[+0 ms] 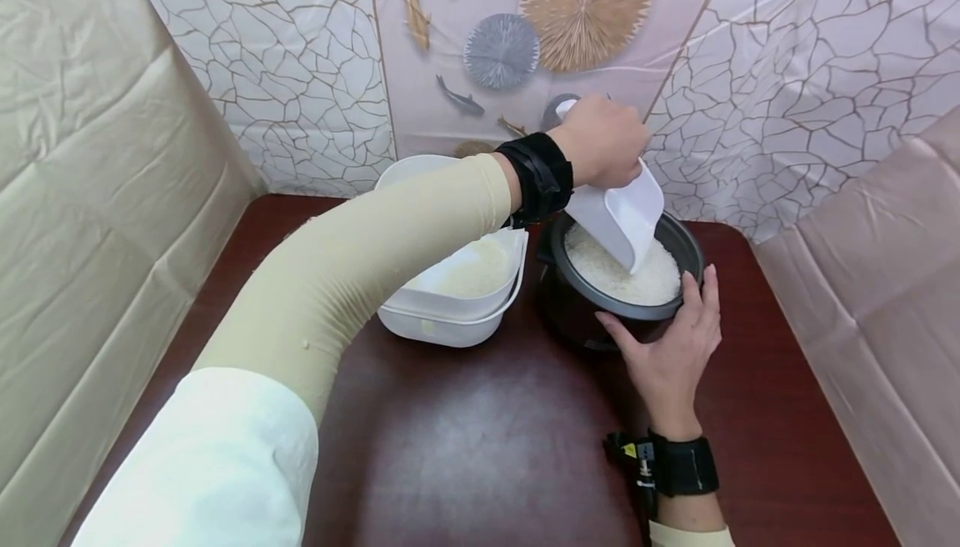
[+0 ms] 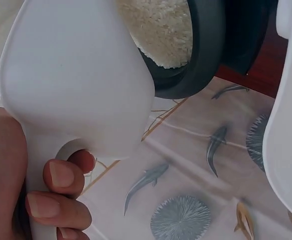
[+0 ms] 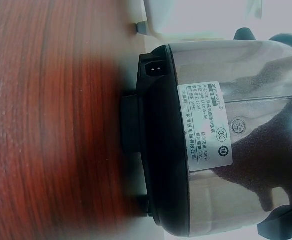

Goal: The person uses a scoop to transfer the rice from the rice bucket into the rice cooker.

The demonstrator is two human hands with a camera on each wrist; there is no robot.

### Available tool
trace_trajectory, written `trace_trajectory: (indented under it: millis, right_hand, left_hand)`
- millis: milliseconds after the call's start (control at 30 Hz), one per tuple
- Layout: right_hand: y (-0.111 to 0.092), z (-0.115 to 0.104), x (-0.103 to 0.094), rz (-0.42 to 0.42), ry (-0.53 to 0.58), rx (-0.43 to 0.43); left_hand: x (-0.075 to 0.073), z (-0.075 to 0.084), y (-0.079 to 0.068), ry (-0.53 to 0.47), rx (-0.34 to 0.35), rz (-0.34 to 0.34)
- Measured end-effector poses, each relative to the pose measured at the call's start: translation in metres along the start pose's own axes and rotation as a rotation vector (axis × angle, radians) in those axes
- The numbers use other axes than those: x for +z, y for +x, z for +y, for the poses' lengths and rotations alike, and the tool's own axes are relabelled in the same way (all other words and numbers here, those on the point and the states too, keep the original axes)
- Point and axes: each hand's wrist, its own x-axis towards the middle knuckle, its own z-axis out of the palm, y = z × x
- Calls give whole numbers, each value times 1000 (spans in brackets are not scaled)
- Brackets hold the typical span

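My left hand grips the handle of a white scoop, its fingers curled round it in the left wrist view. The scoop tilts down, its lip over or touching the white rice inside a dark rice cooker. What the scoop holds is hidden. My right hand holds the cooker's near right side, thumb in front and fingertips at the rim. In the right wrist view the cooker's shiny side carries a printed label; only bits of that hand show at the edge.
Left of the cooker stands a white bin with rice in it, partly hidden by my left arm. Both stand on a dark red table. Patterned cloth hangs behind, and beige cloth lines the sides.
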Motion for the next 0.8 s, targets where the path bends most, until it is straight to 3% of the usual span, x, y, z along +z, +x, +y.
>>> trace_trajectory:
  millis: [400, 800]
  right_hand:
    - [0, -2, 0, -4, 6, 2]
    - [0, -2, 0, 5, 15, 1]
  left_hand:
    - [5, -14, -11, -30, -1, 51]
    - [22, -45, -34, -281, -54, -3]
